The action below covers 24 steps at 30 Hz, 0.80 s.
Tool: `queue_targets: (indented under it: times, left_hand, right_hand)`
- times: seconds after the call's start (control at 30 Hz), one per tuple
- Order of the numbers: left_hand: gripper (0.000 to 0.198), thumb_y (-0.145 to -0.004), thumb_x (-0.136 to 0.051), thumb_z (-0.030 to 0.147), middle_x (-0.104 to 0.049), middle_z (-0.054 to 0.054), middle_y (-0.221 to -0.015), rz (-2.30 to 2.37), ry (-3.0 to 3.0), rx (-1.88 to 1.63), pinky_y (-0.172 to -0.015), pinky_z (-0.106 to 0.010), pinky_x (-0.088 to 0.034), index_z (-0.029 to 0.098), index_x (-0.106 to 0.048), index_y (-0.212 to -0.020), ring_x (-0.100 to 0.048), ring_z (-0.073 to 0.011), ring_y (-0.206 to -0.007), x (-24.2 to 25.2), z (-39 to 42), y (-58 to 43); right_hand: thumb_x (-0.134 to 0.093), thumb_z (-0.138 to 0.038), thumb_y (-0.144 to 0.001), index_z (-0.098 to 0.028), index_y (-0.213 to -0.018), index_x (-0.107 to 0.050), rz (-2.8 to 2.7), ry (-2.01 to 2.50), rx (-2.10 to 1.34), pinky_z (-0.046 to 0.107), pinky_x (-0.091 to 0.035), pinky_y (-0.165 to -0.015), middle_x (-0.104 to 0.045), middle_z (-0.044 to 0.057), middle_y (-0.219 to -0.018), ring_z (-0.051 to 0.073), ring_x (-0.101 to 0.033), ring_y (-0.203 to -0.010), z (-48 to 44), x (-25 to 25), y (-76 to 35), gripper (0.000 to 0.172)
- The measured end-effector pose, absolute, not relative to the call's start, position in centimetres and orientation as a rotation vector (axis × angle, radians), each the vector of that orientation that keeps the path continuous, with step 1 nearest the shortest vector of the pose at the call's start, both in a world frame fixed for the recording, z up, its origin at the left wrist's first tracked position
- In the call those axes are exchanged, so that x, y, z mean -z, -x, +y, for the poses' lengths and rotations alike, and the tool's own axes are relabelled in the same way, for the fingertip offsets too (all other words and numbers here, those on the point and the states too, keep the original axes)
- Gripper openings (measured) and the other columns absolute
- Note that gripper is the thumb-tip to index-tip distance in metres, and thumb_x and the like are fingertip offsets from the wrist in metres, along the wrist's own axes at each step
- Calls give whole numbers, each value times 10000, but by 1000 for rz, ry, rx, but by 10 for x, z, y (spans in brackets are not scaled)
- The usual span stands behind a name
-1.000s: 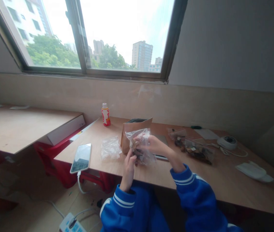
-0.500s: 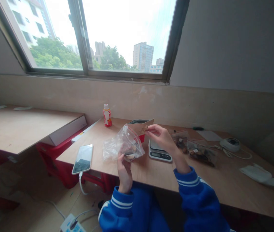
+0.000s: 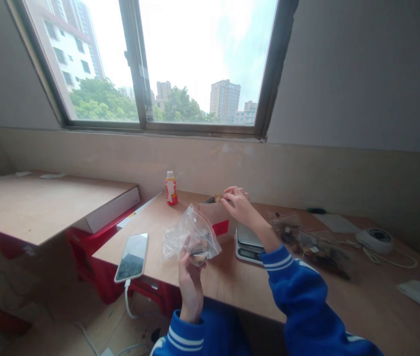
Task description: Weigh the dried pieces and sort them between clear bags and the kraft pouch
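Watching from afar through the head camera, I read the left hand (image 3: pixel 191 284) as clenched around the lower end of a clear plastic zip bag (image 3: pixel 191 237), with dark brown pieces bunched inside near the fingers; that grip appears to keep the pieces gathered low while the loose film stands above them; the right hand (image 3: pixel 240 206) is raised, pinching a small brown piece (image 3: pixel 217 198) between thumb and fingertips, right at the open top of an upright kraft paper pouch (image 3: pixel 217 217); the pouch stands on a pale plywood desk (image 3: pixel 150 222), well placed for reaching from the bag; just to its right sits a silver digital kitchen scale (image 3: pixel 249 244), partly hidden by my subject's blue sleeve (image 3: pixel 299 291); farther right lies a second clear plastic bag of dark pieces (image 3: pixel 317 249), untouched by either hand; near left, a white-framed smartphone (image 3: pixel 131 257) lies apart from the hands; at the far edge, a small red-and-white plastic bottle (image 3: pixel 170 189) stands against the wall.
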<state>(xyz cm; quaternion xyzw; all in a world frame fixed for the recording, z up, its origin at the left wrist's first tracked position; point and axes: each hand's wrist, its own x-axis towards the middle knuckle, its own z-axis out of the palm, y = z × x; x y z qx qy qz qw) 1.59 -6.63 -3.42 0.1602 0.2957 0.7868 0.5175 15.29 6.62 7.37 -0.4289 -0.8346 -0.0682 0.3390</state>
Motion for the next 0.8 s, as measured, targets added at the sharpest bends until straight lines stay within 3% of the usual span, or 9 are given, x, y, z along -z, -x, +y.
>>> queue_targets:
  times: [0.1, 0.23, 0.33, 0.47, 0.6, 0.8]
  left_hand:
    - [534, -793, -564, 358, -678, -89, -1078, 715, -392, -1885, -568, -235, -402, 216, -528, -1307, -605, -146, -764, 34, -67, -16]
    - [531, -823, -524, 365, -669, -84, -1116, 676, -443, -1868, -621, -250, -427, 224, -499, -1334, -620, -168, -849, 30, -69, -18]
    - [557, -830, -482, 389, -657, -94, -1158, 579, -473, -1838, -777, -312, -462, 203, -477, -1355, -605, -226, -1015, 28, -71, -20]
    - [589, -828, -509, 290, -629, -74, -1227, 472, -639, -1764, -987, -369, -392, 233, -405, -1405, -532, -245, -1181, 30, -72, -24]
    - [579, -839, -557, 237, -568, -64, -1324, 462, -743, -1740, -1054, -385, -347, 260, -412, -1399, -475, -250, -1257, 34, -69, -29]
    - [637, -809, -648, 261, -564, -68, -1331, 515, -747, -1722, -966, -390, -450, 310, -404, -1396, -526, -278, -1209, 33, -66, -37]
  right_hand:
    - [-451, -251, -931, -186, -831, -696, -2199, 1127, 200, 434, -369, -930, -592, 132, -1157, 274, -505, -1109, 63, -72, -156, 273]
    - [-470, -232, -901, -190, -989, -679, -2053, 1047, 175, 471, -359, -953, -567, 145, -1209, 299, -495, -1125, 47, -81, -159, 230]
    - [-431, -158, -873, -192, -962, -672, -2014, 866, -198, 366, -453, -852, -639, 88, -1014, 224, -589, -956, 25, -86, -160, 259]
    - [-457, -164, -862, -193, -902, -676, -2205, 759, -735, 274, -494, -677, -678, 28, -828, 167, -627, -749, 4, -80, -165, 224]
    - [-543, -248, -865, -171, -891, -695, -2273, 809, -776, 277, -506, -703, -680, 52, -874, 181, -631, -790, -3, -67, -172, 172]
    - [-600, -393, -847, -200, -1067, -672, -2146, 817, -1102, 320, -543, -750, -670, 81, -1078, 216, -653, -904, -13, -58, -177, 301]
